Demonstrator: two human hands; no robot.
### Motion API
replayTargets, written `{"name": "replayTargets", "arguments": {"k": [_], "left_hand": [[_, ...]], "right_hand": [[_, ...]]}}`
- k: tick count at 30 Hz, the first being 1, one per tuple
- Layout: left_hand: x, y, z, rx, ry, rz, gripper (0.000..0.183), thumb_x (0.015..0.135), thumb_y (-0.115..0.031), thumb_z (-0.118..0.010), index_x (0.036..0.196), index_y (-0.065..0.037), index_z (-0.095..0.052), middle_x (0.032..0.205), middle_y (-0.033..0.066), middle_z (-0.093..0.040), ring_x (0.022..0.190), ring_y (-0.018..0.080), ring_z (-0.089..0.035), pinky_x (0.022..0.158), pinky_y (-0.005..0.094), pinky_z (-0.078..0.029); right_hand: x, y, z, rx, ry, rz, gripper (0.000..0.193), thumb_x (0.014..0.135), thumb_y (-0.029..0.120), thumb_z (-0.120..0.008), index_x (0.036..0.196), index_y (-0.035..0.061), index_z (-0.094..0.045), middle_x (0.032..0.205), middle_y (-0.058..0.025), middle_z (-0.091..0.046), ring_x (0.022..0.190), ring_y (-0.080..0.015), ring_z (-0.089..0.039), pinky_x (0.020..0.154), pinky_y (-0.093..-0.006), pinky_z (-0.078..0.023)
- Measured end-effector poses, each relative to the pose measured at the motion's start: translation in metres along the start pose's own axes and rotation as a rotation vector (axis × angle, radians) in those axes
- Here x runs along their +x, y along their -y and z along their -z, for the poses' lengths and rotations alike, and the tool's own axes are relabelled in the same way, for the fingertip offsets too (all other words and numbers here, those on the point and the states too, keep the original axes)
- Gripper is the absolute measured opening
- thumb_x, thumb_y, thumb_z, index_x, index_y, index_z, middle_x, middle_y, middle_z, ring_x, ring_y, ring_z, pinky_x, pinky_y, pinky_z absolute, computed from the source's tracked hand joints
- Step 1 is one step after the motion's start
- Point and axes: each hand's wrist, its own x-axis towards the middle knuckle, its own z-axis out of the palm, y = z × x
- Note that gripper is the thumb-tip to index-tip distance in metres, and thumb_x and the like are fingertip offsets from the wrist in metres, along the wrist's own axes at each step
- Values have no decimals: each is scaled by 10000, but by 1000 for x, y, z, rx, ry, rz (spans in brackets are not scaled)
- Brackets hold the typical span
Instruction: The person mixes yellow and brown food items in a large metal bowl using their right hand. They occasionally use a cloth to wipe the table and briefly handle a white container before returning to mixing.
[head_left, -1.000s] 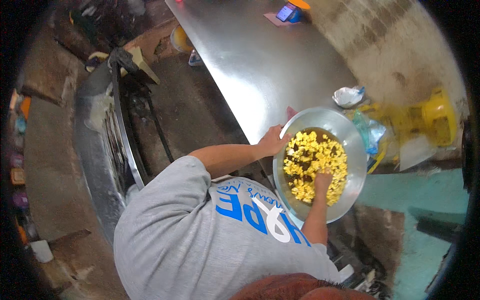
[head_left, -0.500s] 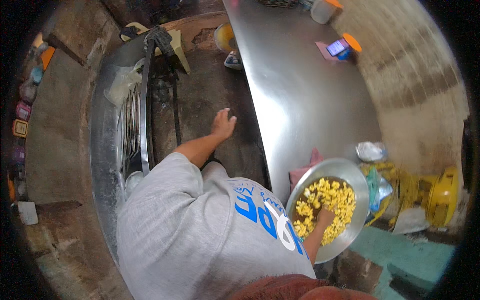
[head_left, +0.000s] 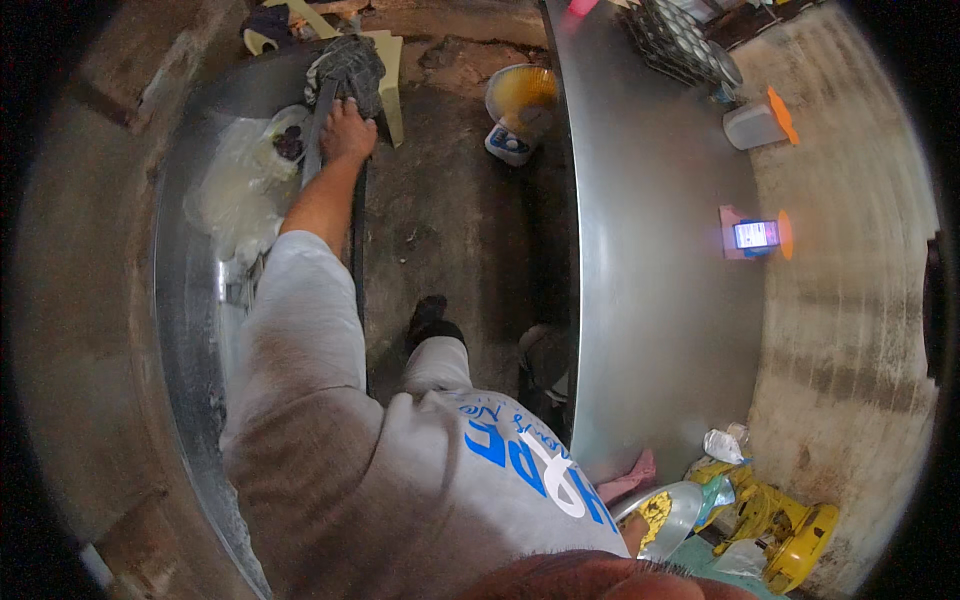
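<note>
My left hand (head_left: 348,132) reaches far out over the raised metal edge of the left counter. Its fingers are stretched towards a crumpled dark grey cloth (head_left: 348,72) draped over that edge, and the fingertips meet its lower part. At the lower right, my right hand (head_left: 636,528) is at a round metal bowl (head_left: 682,510) holding small lumpy yellow pieces (head_left: 655,512). My shirt and body cover much of the bowl, and the fingers of this hand are hidden.
A long steel table (head_left: 670,300) runs along the right, with a lit phone (head_left: 756,234), an orange-handled plastic jug (head_left: 750,127) and dark moulded trays (head_left: 685,45). Clear plastic bags (head_left: 240,190) lie on the left counter. A tub (head_left: 522,95) stands on the floor ahead.
My left hand has moved forward and left, from over the floor to the cloth. The view has swung left, so the bowl now sits lower and is mostly covered by my body.
</note>
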Motion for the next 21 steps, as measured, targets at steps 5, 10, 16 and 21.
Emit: {"name": "replayTargets", "arguments": {"k": [5, 10, 16, 21], "left_hand": [[119, -1, 4, 145, 23, -13, 699, 825, -374, -564, 1386, -118, -236, 1456, 115, -159, 1296, 334, -256, 1019, 475, -292], [203, 57, -21, 58, -68, -204, 831, 726, -395, -672, 1373, -81, -256, 1329, 180, -383, 1199, 349, -412, 987, 422, -355], [169, 42, -3, 203, 179, -185, 554, 780, -359, -611, 1231, -71, -465, 1135, 196, -557, 1047, 373, -528, 873, 455, -424], [79, -42, -11, 210, 120, -598, 602, 819, -442, -534, 1149, 60, -514, 1134, 283, -517, 1087, 408, -475, 898, 456, -381]], "right_hand": [[-61, -7, 29, 254, -13, -145, 169, 760, 211, -557, 860, 78, -581, 735, -89, -560, 635, -253, -566, 509, -379, -438], [-49, -22, 26, 264, -19, -131, 139, 784, 192, -519, 872, 100, -575, 748, -87, -551, 636, -242, -567, 490, -386, -440], [23, -113, 47, -598, -136, 112, 282, 838, 254, -464, 1042, 118, -602, 975, -171, -601, 852, -298, -607, 672, -449, -481], [47, -131, 7, -612, -55, -12, 503, 860, 394, -365, 1223, 73, -504, 1254, -201, -474, 1160, -368, -415, 995, -491, -257]]}}
